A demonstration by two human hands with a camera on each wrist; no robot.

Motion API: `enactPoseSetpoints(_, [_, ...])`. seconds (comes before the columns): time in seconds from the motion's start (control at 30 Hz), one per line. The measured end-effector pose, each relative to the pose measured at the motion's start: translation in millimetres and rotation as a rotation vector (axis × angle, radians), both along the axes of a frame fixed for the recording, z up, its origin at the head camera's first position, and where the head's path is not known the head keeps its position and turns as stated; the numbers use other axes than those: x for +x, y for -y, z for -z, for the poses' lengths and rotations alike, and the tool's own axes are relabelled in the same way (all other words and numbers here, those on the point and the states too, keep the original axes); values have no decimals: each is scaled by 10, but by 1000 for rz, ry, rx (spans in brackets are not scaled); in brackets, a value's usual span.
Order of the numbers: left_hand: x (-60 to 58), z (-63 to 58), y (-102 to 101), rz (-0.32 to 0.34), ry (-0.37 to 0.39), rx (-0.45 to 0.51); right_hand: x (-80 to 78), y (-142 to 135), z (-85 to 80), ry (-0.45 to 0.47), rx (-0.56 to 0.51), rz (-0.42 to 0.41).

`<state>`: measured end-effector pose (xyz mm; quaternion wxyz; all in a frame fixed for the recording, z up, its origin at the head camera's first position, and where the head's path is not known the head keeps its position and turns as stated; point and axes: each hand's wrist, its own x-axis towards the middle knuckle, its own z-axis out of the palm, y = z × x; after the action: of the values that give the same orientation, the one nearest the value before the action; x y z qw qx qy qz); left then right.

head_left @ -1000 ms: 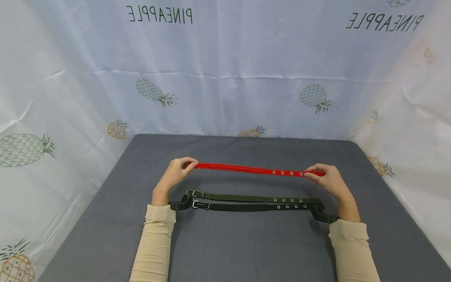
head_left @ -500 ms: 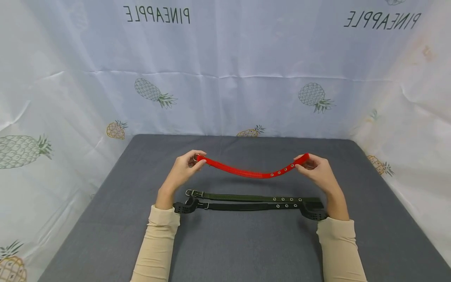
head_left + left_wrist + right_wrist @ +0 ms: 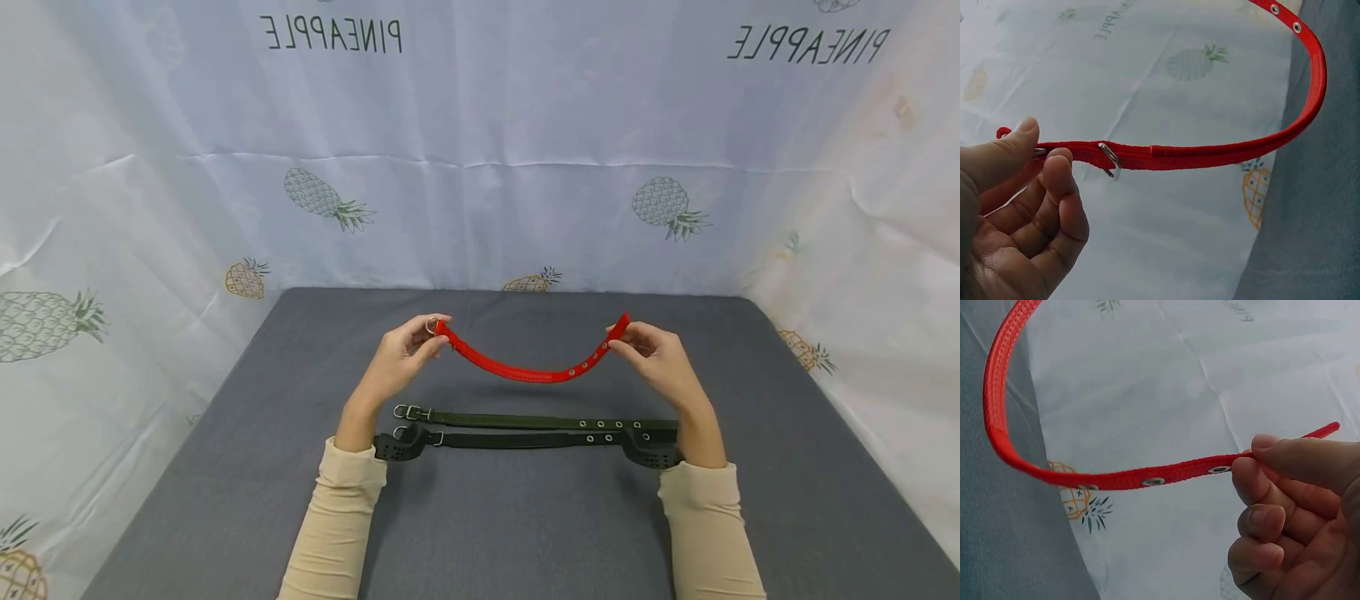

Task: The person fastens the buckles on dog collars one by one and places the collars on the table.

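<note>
A red collar (image 3: 525, 374) with metal eyelets hangs in a sagging curve between my two hands, above the table. My left hand (image 3: 397, 357) pinches its buckle end between thumb and forefinger; a metal ring shows by the fingertips. In the left wrist view a silver metal loop (image 3: 1110, 161) sits on the red strap just past the fingers. My right hand (image 3: 660, 358) pinches the eyelet end, and the red tip sticks up beyond the thumb. In the right wrist view an eyelet (image 3: 1219, 469) lies right beside the fingertips, and the other fingers curl loosely.
A green collar (image 3: 495, 420) and a black collar (image 3: 510, 441) lie side by side on the grey table (image 3: 517, 525), buckles to the left, below my hands. Behind the table hangs a white curtain (image 3: 480, 225) with pineapple prints. Black straps circle both wrists.
Both hands have moved closer together and slightly up. The red collar, pulled nearly straight a second ago, now sags in a deep curve. The green and black collars have stayed put.
</note>
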<state>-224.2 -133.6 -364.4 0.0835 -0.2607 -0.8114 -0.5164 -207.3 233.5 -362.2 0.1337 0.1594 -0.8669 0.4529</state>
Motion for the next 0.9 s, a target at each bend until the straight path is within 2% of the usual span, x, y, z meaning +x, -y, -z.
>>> enactPoseSetpoints(0.1, [-1, -4, -42, 42, 2, 12, -2, 62, -13, 6, 6, -2])
enactPoseSetpoints(0.27, [-2, -2, -143, 68, -24, 5, -9, 173, -18, -16, 13, -17])
enactPoseSetpoints(0.43, [21, 4, -263, 90, -38, -4, -18, 289, -17, -61, -25, -60])
enactPoseSetpoints(0.53, [31, 19, -318, 124, -38, 16, -23, 350, -17, -66, -11, -82])
enactPoseSetpoints(0.73, [58, 33, -393, 230, 41, 132, 0, 462, -25, -64, 15, -104])
enactPoseSetpoints(0.9, [72, 56, -432, 266, 95, 159, -5, 546, -29, -46, 39, -143])
